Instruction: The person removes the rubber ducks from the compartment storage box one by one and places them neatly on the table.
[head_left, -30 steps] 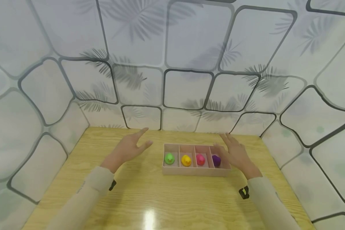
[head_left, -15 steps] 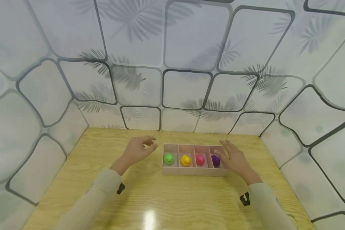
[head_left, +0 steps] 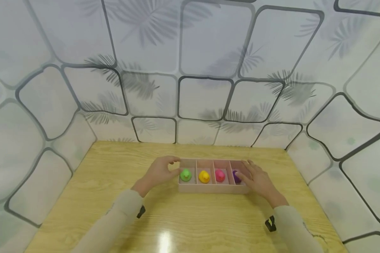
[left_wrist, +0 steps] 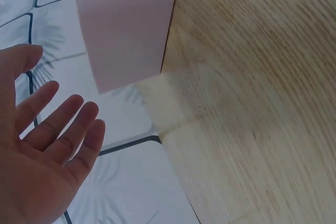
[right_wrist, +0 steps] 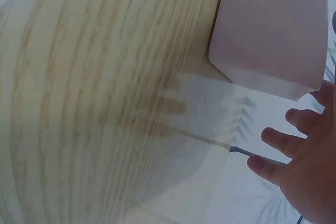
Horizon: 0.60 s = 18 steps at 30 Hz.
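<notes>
A pink tray (head_left: 213, 189) with four compartments lies on the wooden table. From left to right it holds a green duck (head_left: 185, 174), a yellow duck (head_left: 204, 176), a pink duck (head_left: 220, 175) and a purple duck (head_left: 236, 176). My left hand (head_left: 162, 171) is at the tray's left end, fingers straight. In the left wrist view the left hand (left_wrist: 50, 150) is open beside the tray's end wall (left_wrist: 123, 24), with a gap between them. My right hand (head_left: 254, 177) is at the right end, fingers spread; the right wrist view shows its fingers (right_wrist: 291, 148) near the tray's end wall (right_wrist: 273, 30).
The wooden table (head_left: 183, 218) is enclosed by patterned white walls (head_left: 206, 98) at the back and both sides. Bare tabletop lies in front of the tray and to its left and right.
Both hands have moved inward to the tray's ends. The left hand travelled farther, from the open table to the left wall. The tray and ducks have not moved.
</notes>
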{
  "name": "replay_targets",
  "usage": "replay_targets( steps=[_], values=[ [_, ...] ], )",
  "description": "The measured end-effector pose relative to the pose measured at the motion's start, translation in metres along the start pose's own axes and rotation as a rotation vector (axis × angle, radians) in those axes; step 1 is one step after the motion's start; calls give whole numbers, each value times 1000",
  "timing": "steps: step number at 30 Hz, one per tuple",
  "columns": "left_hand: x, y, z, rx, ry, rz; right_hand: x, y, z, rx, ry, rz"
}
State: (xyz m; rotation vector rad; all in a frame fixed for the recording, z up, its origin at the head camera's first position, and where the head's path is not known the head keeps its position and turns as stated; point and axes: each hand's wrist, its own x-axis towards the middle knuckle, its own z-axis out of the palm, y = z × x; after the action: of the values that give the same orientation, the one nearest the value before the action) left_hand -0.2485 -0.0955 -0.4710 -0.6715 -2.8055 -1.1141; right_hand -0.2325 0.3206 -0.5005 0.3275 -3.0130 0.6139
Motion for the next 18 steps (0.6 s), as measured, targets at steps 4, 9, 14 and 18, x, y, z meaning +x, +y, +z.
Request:
replay_targets(
  steps=[4, 9, 14, 18],
  values=[
    [1, 2, 4, -2, -29, 1, -3, 3, 2, 10, -13, 5],
    [1, 3, 8, 2, -45, -3, -5, 5, 4, 16, -20, 7],
    [3, 3, 11, 29, -63, -3, -7, 7, 5, 33, -37, 26],
    [4, 5, 13, 58, -87, -12, -7, 9, 6, 50, -51, 44]
  ],
)
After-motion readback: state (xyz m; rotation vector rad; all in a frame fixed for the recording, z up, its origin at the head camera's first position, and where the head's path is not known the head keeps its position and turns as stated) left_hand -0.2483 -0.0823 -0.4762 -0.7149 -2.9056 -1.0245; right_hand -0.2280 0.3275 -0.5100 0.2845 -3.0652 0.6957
